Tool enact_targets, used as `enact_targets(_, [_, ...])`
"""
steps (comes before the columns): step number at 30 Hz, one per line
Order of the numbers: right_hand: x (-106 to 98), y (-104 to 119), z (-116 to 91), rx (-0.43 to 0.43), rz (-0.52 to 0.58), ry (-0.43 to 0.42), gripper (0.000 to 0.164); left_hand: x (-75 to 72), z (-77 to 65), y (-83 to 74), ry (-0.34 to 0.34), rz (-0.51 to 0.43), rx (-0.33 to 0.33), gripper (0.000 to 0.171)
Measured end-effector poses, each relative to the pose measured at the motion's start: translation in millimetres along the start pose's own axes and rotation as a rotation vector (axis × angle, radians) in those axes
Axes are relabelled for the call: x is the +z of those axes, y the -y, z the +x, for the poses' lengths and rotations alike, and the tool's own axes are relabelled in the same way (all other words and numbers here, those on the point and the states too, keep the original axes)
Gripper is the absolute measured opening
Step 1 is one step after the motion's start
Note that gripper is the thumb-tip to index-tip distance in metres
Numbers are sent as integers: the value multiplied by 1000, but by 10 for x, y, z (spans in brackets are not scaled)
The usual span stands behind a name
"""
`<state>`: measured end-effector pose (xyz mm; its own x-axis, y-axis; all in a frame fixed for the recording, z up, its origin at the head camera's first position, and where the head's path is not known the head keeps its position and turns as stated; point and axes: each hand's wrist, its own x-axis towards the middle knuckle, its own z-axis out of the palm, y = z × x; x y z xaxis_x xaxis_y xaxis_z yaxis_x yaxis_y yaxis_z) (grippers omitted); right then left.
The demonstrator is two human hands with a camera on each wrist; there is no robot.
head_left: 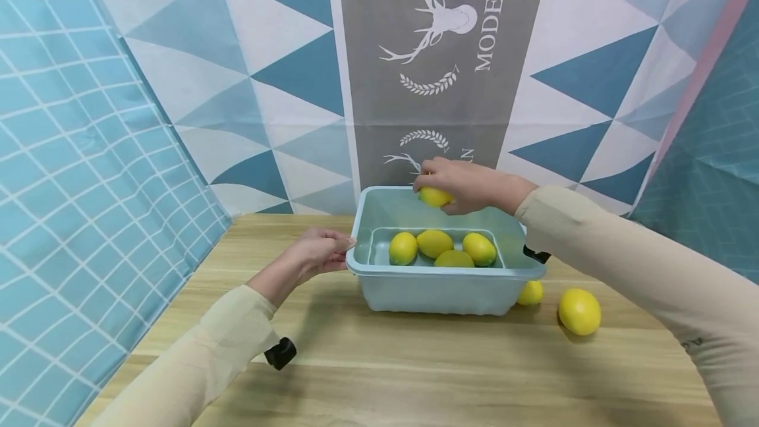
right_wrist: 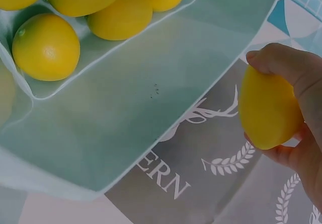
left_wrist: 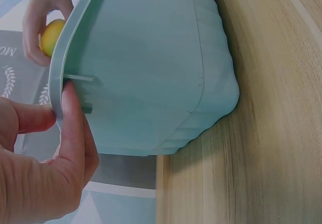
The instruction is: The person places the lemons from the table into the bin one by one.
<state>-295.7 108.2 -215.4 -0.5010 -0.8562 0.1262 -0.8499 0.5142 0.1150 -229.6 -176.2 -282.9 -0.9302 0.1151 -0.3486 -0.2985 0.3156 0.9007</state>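
Note:
A pale blue-green plastic bin (head_left: 441,292) stands on the wooden table, with several yellow lemons (head_left: 403,249) on its floor. My left hand (head_left: 317,256) pinches the bin's left rim; in the left wrist view the thumb (left_wrist: 35,117) lies over the rim and the fingers are under it. Above the bin's far side, my right hand (head_left: 465,184) grips a lemon (right_wrist: 269,108) between thumb and fingers. That lemon is apart from the others. The nearest lemon in the bin is partly hidden behind the front rim.
Two lemons lie on the table to the bin's right: one (head_left: 580,312) in the open, another (head_left: 530,292) close against the bin and partly hidden. A patterned cloth (head_left: 296,71) hangs behind the table, and a blue checked cloth (head_left: 83,150) hangs at the left.

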Motion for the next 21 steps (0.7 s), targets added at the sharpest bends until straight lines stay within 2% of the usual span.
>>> enact_targets(8, [183,-19,63,26,59,22,46,8,2,7,12,-5,-10,40])
enact_targets(15, [242,-53,92,16,122,36,48,18,19,12,29,0,-10,40])
enact_targets(21, [306,-52,132,-3,93,60,48,9,23,-4,32,3,-5,40])
